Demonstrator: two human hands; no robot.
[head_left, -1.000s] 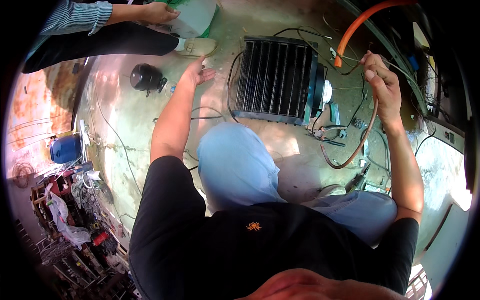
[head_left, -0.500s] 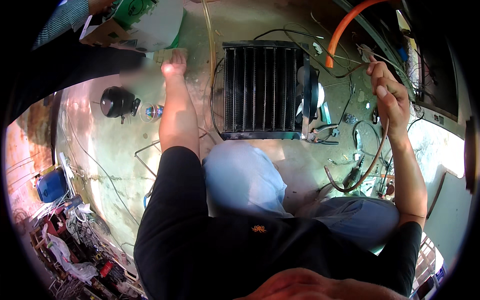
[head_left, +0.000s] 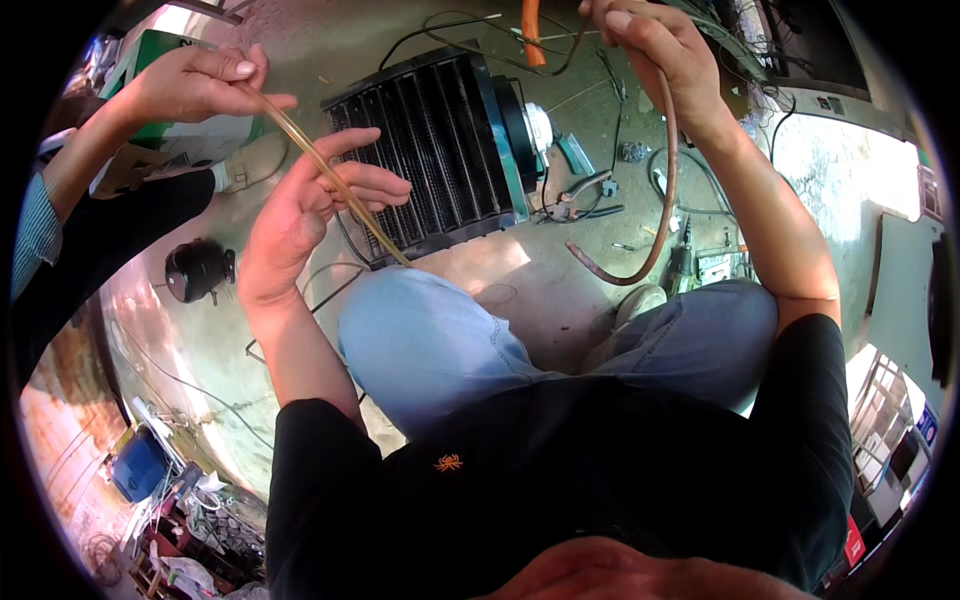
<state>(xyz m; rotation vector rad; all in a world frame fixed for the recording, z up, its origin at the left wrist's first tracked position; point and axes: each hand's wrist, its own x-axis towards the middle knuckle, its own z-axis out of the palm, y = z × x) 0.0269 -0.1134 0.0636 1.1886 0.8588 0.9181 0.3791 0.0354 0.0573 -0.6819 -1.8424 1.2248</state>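
A co-worker's hand [head_left: 215, 82] grips the upper end of a slim yellowish tube [head_left: 300, 140], which slants down toward my left knee. My left hand [head_left: 285, 225] is at the tube's middle, fingers stretched apart, with the tube crossing them; no closed grip shows. My right hand [head_left: 665, 60], raised at the upper right, is closed around a bent reddish-brown copper tube [head_left: 668, 190]. Its hooked lower end hangs free above the floor between my knees. In front of me stands a black finned condenser [head_left: 410, 150] with a fan on its right side, lying slightly turned.
Pliers [head_left: 580, 190] lie right of the condenser, near loose cables. An orange hose [head_left: 533, 35] comes in from the top. A black compressor [head_left: 195, 270] sits on the floor at left. Behind the co-worker's arm is a green and white box [head_left: 150, 65]. Clutter fills the lower left.
My left hand has come back from the far left to the yellowish tube, now lifted by the co-worker's hand. My right hand still holds the copper tube. The view has shifted.
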